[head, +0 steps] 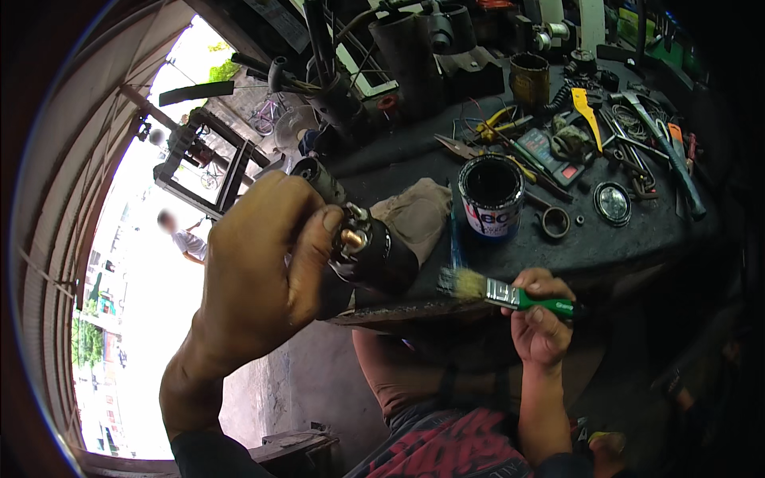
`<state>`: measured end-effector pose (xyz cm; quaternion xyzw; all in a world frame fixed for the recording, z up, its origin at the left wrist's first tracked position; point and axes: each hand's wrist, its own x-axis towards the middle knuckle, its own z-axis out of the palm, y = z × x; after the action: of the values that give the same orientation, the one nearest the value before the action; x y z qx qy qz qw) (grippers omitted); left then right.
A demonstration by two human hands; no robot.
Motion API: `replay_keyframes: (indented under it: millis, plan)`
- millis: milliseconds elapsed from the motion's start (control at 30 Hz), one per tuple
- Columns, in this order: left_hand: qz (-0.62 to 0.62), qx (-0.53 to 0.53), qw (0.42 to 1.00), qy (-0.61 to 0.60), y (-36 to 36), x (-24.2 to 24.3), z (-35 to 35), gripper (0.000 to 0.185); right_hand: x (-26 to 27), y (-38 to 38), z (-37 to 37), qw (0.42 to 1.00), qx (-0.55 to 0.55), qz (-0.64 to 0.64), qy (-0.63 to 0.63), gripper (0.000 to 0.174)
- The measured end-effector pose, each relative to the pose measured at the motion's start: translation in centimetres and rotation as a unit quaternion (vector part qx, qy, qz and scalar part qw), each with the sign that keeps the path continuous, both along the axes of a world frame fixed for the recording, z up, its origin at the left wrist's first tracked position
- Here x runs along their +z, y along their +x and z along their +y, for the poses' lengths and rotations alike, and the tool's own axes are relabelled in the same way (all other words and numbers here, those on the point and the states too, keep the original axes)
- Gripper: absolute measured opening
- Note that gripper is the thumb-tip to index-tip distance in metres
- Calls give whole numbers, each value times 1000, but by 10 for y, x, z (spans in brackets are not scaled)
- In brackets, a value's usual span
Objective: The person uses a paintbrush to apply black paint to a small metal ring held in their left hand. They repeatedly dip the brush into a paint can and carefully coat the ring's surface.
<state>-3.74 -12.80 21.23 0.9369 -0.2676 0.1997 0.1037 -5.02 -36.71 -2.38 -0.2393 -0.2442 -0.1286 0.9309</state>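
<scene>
My left hand (269, 251) grips a dark cylindrical metal part with terminals (376, 254), its studded end turned up beside my thumb. A copper-coloured stud shows on that end. In my right hand (541, 316) is a paintbrush with a green handle (547, 306); its bristles, dark at the tip, point left towards the part without touching it. An open paint can (491, 206) with black paint inside and smeared on its rim stands on the dark bench, beyond the brush. A stained beige cloth (412, 218) lies between the part and the can.
Pliers (457, 146), a multimeter (550, 155), a hammer (669, 155), a can lid (612, 204) and a ring-ended metal part (554, 222) lie on the bench. A rusty can (529, 80) and large metal cylinders (403, 60) stand behind. A person (188, 242) is outside at left.
</scene>
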Motion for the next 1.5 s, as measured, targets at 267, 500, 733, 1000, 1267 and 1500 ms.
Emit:
replay_keyframes:
  millis: [267,500,733,1000,1267,1500]
  plan:
    - [-1,22,1000,-3,-4,4,-1,24,0,6,30,998,59,15,14,38]
    - [-10,42,999,5,-1,0,8,19,-19,-23,8,997,27,75,24,31]
    - [-24,58,998,21,-5,4,12,22,32,0,22,1000,-8,-7,-7,35]
    - [-21,55,998,-19,0,-1,23,26,42,-3,37,996,-73,-4,-48,36]
    - [-4,86,996,-24,5,-5,27,30,27,-16,27,989,-109,36,-98,31]
    - [30,133,991,-6,7,-28,25,25,27,-24,-32,970,-194,67,-128,26]
